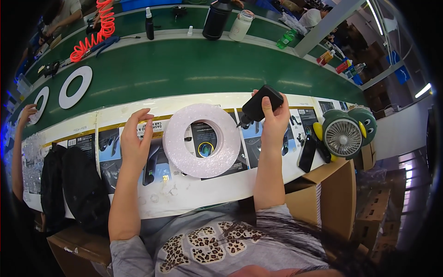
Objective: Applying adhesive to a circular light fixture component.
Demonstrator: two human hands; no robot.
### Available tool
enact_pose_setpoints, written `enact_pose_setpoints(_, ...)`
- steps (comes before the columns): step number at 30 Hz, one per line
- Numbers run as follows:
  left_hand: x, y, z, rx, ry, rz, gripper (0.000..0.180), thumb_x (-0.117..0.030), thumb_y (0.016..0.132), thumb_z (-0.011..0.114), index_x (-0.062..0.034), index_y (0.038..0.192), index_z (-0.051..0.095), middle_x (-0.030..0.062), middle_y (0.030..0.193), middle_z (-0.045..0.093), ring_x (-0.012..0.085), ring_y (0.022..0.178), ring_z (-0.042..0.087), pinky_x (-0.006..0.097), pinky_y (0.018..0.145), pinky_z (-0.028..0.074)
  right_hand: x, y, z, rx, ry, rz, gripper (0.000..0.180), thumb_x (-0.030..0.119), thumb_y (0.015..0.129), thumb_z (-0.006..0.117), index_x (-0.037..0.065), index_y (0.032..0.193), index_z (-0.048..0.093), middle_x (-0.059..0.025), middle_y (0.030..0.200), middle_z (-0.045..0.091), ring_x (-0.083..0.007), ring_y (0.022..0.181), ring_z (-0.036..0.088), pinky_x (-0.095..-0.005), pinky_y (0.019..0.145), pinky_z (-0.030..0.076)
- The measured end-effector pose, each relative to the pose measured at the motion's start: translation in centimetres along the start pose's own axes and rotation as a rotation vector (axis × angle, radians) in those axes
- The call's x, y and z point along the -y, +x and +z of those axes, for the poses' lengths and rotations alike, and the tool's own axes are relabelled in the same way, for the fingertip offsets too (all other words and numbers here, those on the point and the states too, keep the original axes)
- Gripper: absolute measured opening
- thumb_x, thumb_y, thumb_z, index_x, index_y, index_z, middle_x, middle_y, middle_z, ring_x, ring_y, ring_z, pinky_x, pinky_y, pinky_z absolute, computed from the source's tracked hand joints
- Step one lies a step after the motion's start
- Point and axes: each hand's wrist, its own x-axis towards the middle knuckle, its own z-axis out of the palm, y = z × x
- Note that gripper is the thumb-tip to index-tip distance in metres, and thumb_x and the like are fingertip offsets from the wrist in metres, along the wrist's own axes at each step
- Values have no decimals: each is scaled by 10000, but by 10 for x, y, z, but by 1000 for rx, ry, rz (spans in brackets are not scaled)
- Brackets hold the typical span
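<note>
My right hand (277,115) grips a black squeeze bottle (256,107), tilted so its narrow nozzle points down and left. The tip is close to the right edge of a thick white ring (177,150) with a speckled, glossy face; whether they touch I cannot tell. The ring lies flat in front of me on the printed sheets (110,157) that cover the white work surface. Left of the ring, my left hand (136,138) is raised with bent fingers apart and holds nothing.
At left are two more white rings (64,94), one under a co-worker's hand (28,113), and black sleeves (80,180). A phone (307,153) and a green fan (342,136) stand right. Bottles (241,25) and a red coiled hose (106,23) are beyond the green belt (184,64).
</note>
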Motion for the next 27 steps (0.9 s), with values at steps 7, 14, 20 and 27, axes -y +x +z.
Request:
enact_pose_setpoints(7, 2, 1, -1, -25, -15, 13, 261, -91, 897, 557, -30, 1151, 575, 119, 991, 667, 265, 947, 631, 352, 862, 465, 35, -18, 6, 34, 1, -47, 337, 190, 901, 661, -25, 1101, 496, -206, 1036, 655, -261, 986, 649, -360, 894, 511)
enact_pose_setpoints(14, -1, 0, -1, -25, -1, 27, 260, -99, 899, 561, -43, 1152, 577, 113, 995, 668, 264, 954, 628, 347, 865, 463, 26, -52, 9, 77, 31, 9, 360, 200, 880, 687, -24, 1088, 496, -207, 1000, 662, -266, 958, 655, -362, 901, 505)
enact_pose_setpoints(20, -1, 0, -2, -30, 18, 37, 263, -108, 896, 569, -47, 1152, 578, 110, 992, 668, 263, 956, 627, 348, 856, 467, 18, -54, 8, 79, 45, 28, 350, 177, 873, 693, -20, 1080, 492, -207, 1005, 663, -271, 973, 653, -372, 913, 504)
enact_pose_setpoints(27, -1, 0, -2, -36, 29, 63, 263, -92, 890, 575, -39, 1147, 577, 110, 986, 666, 261, 946, 628, 351, 855, 468, 14, -54, 9, 82, 48, 35, 349, 177, 867, 702, -17, 1071, 495, -205, 999, 662, -260, 958, 656, -365, 903, 511)
